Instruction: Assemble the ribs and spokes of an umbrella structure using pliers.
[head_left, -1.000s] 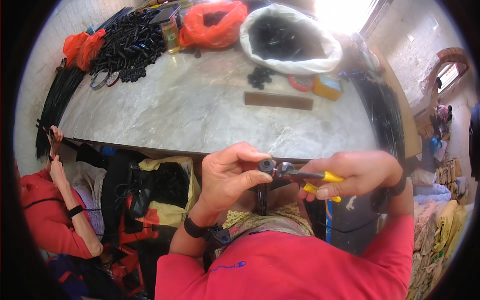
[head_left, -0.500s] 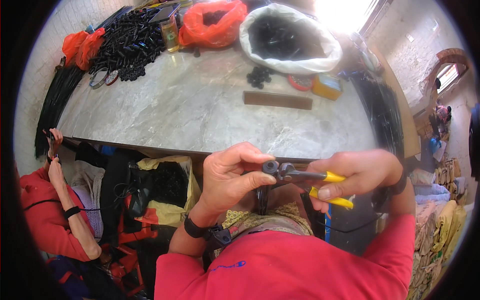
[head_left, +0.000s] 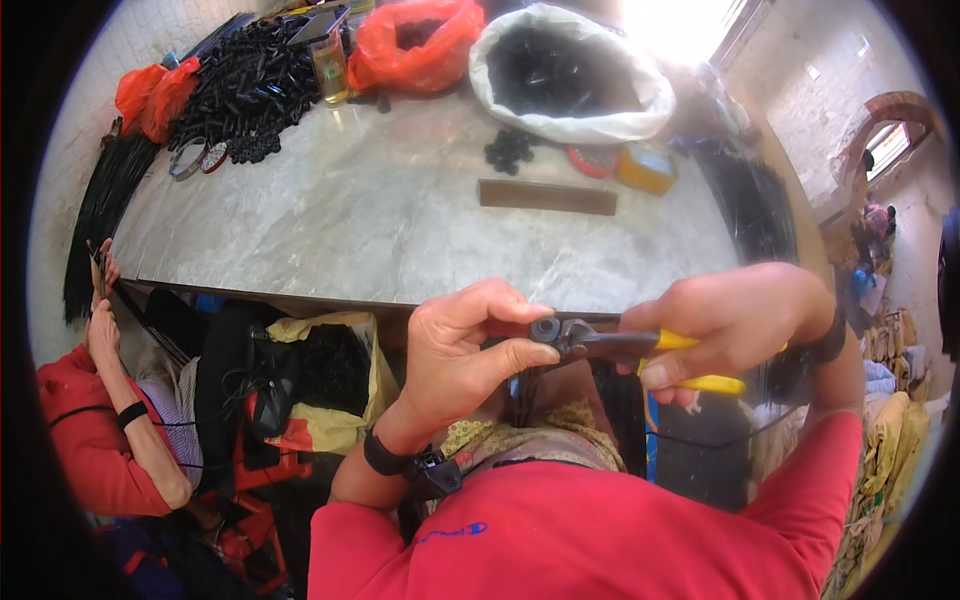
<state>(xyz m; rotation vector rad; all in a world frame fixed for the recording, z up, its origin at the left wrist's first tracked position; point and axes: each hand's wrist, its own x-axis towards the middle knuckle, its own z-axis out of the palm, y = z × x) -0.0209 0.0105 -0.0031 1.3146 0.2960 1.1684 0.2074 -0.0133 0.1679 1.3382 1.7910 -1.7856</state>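
My left hand [head_left: 465,340] pinches a small round black piece with a hole in its end [head_left: 545,328] between thumb and forefinger. Dark thin strands [head_left: 522,395] hang beneath that piece. Pliers with yellow handles [head_left: 715,384] are gripped in my right hand [head_left: 735,315], their dark metal jaws [head_left: 574,337] right up against the black piece. Whether the jaws bite on anything is too small to make out. Both hands are held just in front of the table's near edge.
On the grey table [head_left: 380,220] lie a brown bar [head_left: 547,197], a white sack of black parts [head_left: 655,118], a red bag [head_left: 455,60] and a heap of black parts [head_left: 245,85]. A co-worker in red [head_left: 105,430] sits at left, beside a yellowish sack [head_left: 372,370].
The pliers' jaws have come closer to the black piece, and their handles have swung up and right with my right hand. The left hand keeps its pinch.
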